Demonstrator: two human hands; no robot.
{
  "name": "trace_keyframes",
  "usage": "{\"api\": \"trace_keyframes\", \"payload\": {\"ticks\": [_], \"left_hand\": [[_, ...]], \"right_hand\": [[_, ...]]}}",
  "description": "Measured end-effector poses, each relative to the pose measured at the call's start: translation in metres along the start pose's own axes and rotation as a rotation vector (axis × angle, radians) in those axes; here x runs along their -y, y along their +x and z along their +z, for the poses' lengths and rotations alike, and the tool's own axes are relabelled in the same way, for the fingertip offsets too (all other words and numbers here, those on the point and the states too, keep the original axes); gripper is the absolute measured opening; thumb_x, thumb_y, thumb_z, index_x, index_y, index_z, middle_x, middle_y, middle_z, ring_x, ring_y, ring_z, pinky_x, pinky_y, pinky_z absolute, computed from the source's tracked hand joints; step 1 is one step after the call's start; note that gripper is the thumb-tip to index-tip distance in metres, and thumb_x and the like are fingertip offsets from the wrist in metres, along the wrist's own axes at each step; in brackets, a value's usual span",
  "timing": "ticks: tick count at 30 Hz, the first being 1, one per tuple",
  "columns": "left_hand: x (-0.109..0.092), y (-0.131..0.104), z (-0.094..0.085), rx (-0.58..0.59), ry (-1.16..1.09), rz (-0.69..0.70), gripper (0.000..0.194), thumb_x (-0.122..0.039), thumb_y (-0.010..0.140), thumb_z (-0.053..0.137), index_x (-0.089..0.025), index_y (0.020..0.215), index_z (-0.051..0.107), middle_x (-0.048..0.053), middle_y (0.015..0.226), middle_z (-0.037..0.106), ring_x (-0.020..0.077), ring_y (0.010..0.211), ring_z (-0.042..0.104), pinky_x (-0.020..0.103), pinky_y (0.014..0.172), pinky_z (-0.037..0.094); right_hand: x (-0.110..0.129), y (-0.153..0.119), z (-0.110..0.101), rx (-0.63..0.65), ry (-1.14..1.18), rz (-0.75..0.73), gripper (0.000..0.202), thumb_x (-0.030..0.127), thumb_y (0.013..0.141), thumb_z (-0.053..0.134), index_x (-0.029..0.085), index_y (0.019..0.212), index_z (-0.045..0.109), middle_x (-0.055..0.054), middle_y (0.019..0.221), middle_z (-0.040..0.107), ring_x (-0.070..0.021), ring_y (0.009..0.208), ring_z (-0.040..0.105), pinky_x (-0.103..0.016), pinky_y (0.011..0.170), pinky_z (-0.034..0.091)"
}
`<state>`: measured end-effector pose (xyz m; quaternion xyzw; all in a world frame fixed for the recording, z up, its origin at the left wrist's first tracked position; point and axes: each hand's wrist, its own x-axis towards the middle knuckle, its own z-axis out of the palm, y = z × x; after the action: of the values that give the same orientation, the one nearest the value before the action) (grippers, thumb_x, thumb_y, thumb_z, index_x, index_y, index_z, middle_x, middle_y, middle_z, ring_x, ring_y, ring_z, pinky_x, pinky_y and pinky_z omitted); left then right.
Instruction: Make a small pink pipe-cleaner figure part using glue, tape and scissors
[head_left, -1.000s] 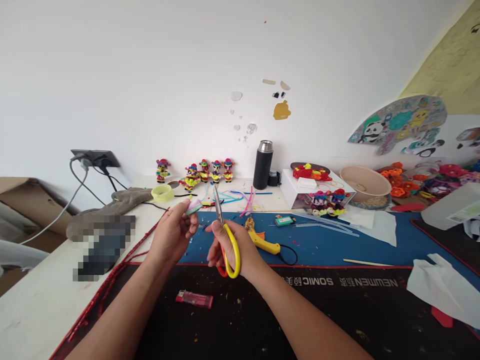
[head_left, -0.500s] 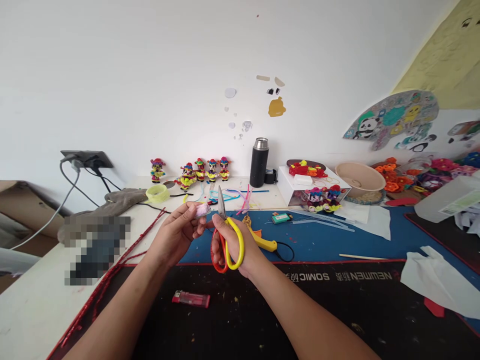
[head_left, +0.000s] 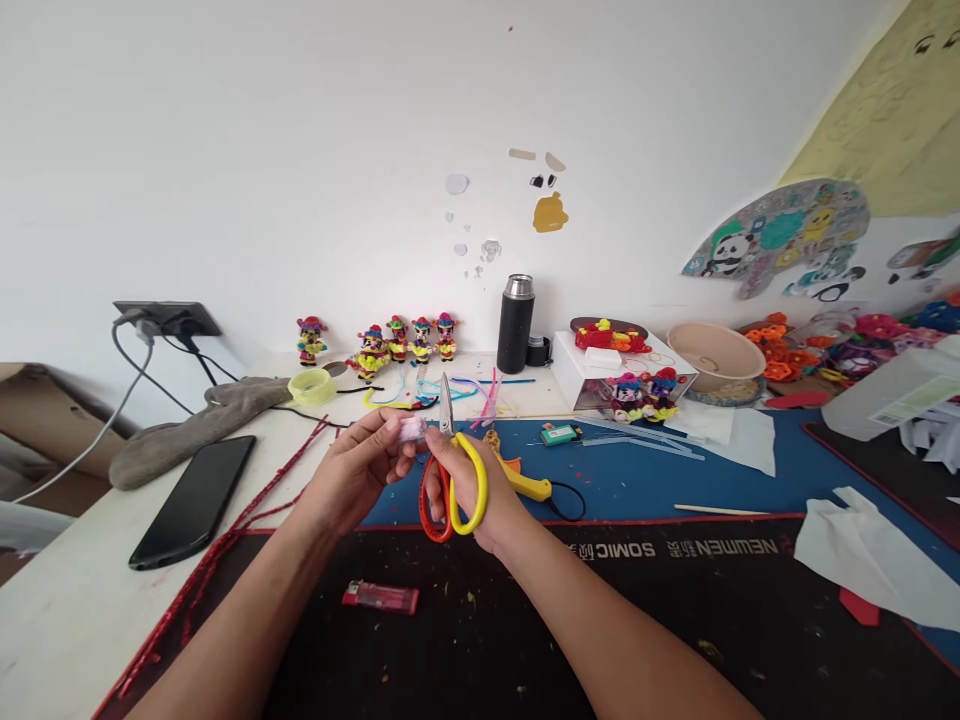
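Observation:
My left hand [head_left: 367, 450] pinches a small pale pink fuzzy piece [head_left: 412, 429] between thumb and fingers, above the blue mat. In my right hand [head_left: 472, 490] are scissors [head_left: 469, 484] with one yellow and one red handle loop, their blades pointing up. The right thumb tip reaches the right end of the pink piece. Behind the right hand lies a yellow and orange glue gun [head_left: 531, 486] with a black cord, partly covered. A red lighter [head_left: 381, 597] rests on the black mat below the hands.
Several small colourful figures [head_left: 371, 352] stand along the wall. A black thermos [head_left: 516, 325] is beside a white box [head_left: 574, 372]. Coloured pipe cleaners [head_left: 457, 390] lie behind the hands. On the left are a phone [head_left: 193, 500], red cords [head_left: 255, 490] and yellow tape [head_left: 312, 387].
The pink piece has turned slightly and moved a little right, and the right thumb now meets its end. The scissors remain in the right hand. The whole view has shifted slightly.

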<state>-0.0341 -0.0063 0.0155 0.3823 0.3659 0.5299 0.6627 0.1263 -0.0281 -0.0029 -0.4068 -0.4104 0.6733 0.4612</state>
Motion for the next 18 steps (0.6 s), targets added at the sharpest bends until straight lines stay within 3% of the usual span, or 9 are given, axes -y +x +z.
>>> {"api": "trace_keyframes", "payload": {"ticks": [9,18], "left_hand": [[0.0015,-0.0001,0.0007,-0.011,-0.013,-0.006,0.045,-0.043,0.061,0.105,-0.016,0.083,0.077,0.004,0.067,0.07,0.0127,0.056,0.061,0.019,0.05,0.048],[0.0019,-0.001,0.0002,0.073,0.02,0.018,0.04,-0.042,0.07,0.102,-0.015,0.088,0.079,0.003,0.069,0.069,0.0108,0.055,0.058,0.018,0.049,0.041]], "right_hand": [[0.0008,-0.0009,0.0007,-0.008,-0.001,0.003,0.073,0.091,0.08,0.068,0.019,0.086,0.062,0.005,0.049,0.056,-0.0118,0.035,0.05,-0.022,0.036,0.038],[-0.0005,0.0014,0.0001,-0.005,-0.017,-0.01,0.075,0.093,0.077,0.068,0.019,0.072,0.059,0.003,0.048,0.057,-0.0105,0.033,0.049,-0.022,0.035,0.036]]}}
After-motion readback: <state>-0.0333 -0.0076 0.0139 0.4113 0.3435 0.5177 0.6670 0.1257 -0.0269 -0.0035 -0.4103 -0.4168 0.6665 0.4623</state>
